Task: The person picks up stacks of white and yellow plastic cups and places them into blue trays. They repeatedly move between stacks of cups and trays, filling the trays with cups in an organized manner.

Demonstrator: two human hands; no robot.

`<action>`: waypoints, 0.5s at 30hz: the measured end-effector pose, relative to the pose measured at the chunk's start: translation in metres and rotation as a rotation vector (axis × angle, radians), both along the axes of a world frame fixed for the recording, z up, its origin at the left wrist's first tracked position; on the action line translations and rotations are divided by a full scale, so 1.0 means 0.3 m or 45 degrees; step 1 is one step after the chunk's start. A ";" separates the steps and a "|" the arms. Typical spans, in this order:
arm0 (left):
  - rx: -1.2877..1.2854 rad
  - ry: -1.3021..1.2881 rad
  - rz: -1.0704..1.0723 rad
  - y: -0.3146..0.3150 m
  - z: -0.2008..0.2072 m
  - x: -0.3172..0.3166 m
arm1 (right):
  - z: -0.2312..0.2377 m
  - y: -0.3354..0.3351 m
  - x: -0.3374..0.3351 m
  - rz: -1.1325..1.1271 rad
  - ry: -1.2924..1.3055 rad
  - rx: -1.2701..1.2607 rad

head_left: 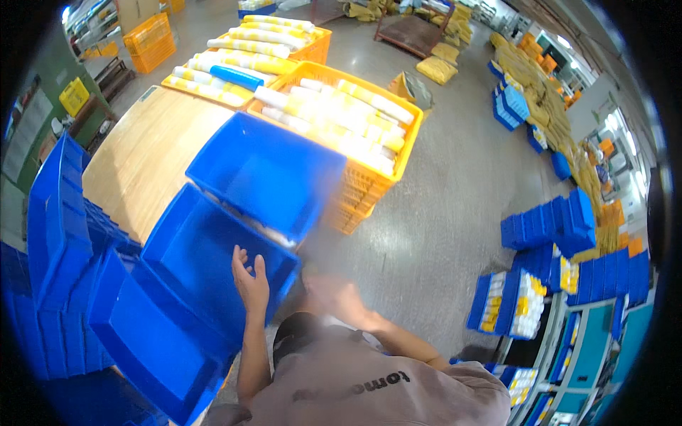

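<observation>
My left hand (pixel 251 282) is over the near right side of an empty blue plastic bin (pixel 195 241). Its fingers are apart and nothing is in them. To the right of that bin is my right hand (pixel 335 297), smeared by motion, so its fingers cannot be made out. Just beyond the first bin sits another blue bin (pixel 263 167), its inside bare. A third blue bin (pixel 153 334) lies tilted on the near left, close against the first one.
A wooden tabletop (pixel 156 142) spreads behind the bins. Yellow crates (pixel 366 183) hold white and yellow rolls (pixel 334 113), with one blue roll (pixel 236 77). Stacked blue bins (pixel 60 248) stand at left. Blue bins of rolls (pixel 508 304) and a grey floor (pixel 440 184) are at right.
</observation>
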State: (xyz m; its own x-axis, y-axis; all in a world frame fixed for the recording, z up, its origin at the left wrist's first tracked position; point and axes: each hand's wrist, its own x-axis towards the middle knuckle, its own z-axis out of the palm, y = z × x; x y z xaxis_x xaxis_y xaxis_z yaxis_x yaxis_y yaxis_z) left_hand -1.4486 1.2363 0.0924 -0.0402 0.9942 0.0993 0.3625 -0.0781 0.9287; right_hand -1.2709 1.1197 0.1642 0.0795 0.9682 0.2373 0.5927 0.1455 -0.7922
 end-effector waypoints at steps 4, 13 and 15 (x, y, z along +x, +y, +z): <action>-0.191 0.059 0.347 0.387 -0.155 0.174 | 0.049 0.371 0.270 -0.162 -0.028 0.088; -0.310 0.299 0.718 0.676 -0.229 0.354 | -0.181 1.320 0.818 0.004 -0.238 -0.096; -0.349 0.277 0.731 0.680 -0.225 0.378 | -0.300 1.572 0.871 0.090 -0.445 -0.027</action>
State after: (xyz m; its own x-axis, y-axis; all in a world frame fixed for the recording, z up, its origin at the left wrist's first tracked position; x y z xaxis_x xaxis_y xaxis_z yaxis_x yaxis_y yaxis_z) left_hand -1.3353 1.4402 0.0249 -0.5778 0.8115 -0.0878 0.4573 0.4109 0.7887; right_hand -1.0097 1.5911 0.0742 -0.0705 0.9733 0.2182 0.8176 0.1817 -0.5464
